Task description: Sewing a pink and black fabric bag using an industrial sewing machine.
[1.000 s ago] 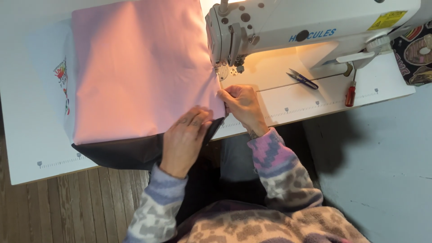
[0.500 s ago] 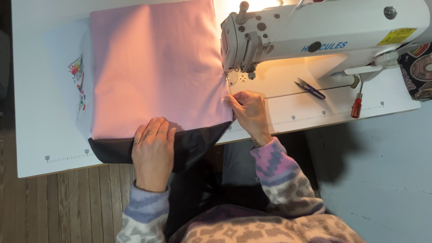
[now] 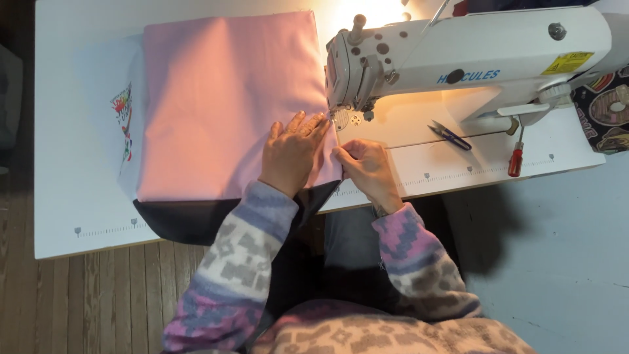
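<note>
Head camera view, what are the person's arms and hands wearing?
Both arms wear knitted sleeves with blocky geometric patterns: the left sleeve in grey, cream and lavender bands, the right sleeve in pink, purple and grey-brown. The left hand and right hand are bare, without gloves.

I see a small yellow rectangular label point(image 3: 567, 63) on the right end of the white sewing machine point(image 3: 498, 52). Blue lettering mark point(image 3: 468, 75) on the machine arm's front. Small multicolour printed patch point(image 3: 124, 121), red and green, on the white table point(image 3: 72, 196), left of the pink fabric point(image 3: 223, 98). No packages or screens.
</note>
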